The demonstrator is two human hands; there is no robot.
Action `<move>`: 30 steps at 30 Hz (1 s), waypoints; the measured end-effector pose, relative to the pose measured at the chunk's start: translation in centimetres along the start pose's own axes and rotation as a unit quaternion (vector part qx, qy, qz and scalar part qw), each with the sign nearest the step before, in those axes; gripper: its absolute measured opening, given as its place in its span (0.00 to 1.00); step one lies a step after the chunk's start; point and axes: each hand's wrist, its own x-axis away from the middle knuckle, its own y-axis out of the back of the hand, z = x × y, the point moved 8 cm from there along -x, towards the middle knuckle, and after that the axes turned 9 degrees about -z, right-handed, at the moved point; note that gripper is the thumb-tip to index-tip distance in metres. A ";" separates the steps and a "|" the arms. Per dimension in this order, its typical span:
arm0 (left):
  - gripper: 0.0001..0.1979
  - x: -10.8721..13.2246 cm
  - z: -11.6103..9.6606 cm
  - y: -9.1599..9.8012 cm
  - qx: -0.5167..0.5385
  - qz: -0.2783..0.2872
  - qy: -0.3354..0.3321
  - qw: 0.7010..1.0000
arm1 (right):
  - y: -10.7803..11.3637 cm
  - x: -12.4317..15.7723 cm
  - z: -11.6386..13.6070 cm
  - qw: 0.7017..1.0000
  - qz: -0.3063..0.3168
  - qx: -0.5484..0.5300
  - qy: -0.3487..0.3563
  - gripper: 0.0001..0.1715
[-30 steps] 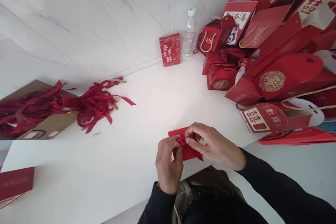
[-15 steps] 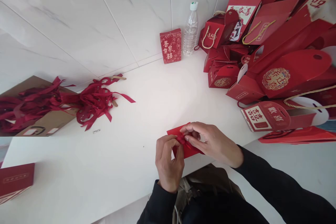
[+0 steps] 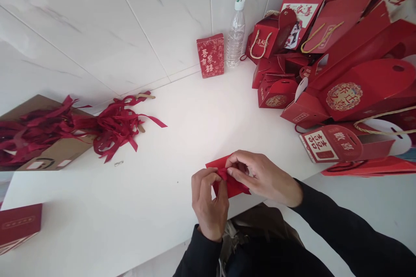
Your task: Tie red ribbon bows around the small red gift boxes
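Observation:
Between my hands, close to the front edge of the white table [image 3: 156,207], lies a small red box or packet [image 3: 234,189]. A red ribbon [image 3: 223,174] is gathered on top of it in what looks like a bow, with a loose tail toward the lower right. My left hand [image 3: 209,197] pinches the ribbon's left side between thumb and fingers. From the right, my right hand [image 3: 256,175] pinches the other side. Both hands cover much of the packet, so its full shape is hidden.
Red ribbons [image 3: 115,123] spill out of a cardboard box [image 3: 69,149] at the left. Several red gift boxes [image 3: 344,95] are piled on the right. A clear bottle [image 3: 235,37] and a red printed box [image 3: 211,56] stand by the tiled wall. Another red box [image 3: 21,225] sits lower left.
My fingers have shifted slightly on the ribbon, and more of its bow and tail shows now. The other things lie as before; the view has moved a little.

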 end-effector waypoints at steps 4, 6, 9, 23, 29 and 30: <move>0.09 0.3 0.5 0.6 -0.010 0.016 0.024 1.000 | 0.3 0.2 -0.3 0.999 0.008 -0.017 -0.035 0.08; 0.08 0.6 1.0 0.7 -0.013 0.033 0.048 0.998 | 0.4 0.3 -0.4 0.999 0.013 -0.024 -0.045 0.08; 0.06 0.9 1.5 0.9 -0.013 0.048 0.067 0.996 | 0.4 0.4 -0.7 0.997 0.016 -0.039 -0.058 0.08; 0.10 0.0 -0.4 1.2 -0.094 0.014 -0.022 0.995 | 0.4 0.1 0.2 1.000 -0.002 -0.017 -0.017 0.09; 0.10 -0.2 -0.5 0.8 -0.054 0.046 -0.024 0.997 | 0.4 0.0 0.2 1.000 -0.010 -0.008 -0.010 0.08; 0.10 -0.2 -0.6 0.8 -0.049 0.047 -0.028 0.997 | 0.5 -0.1 0.2 1.000 -0.012 -0.011 -0.016 0.07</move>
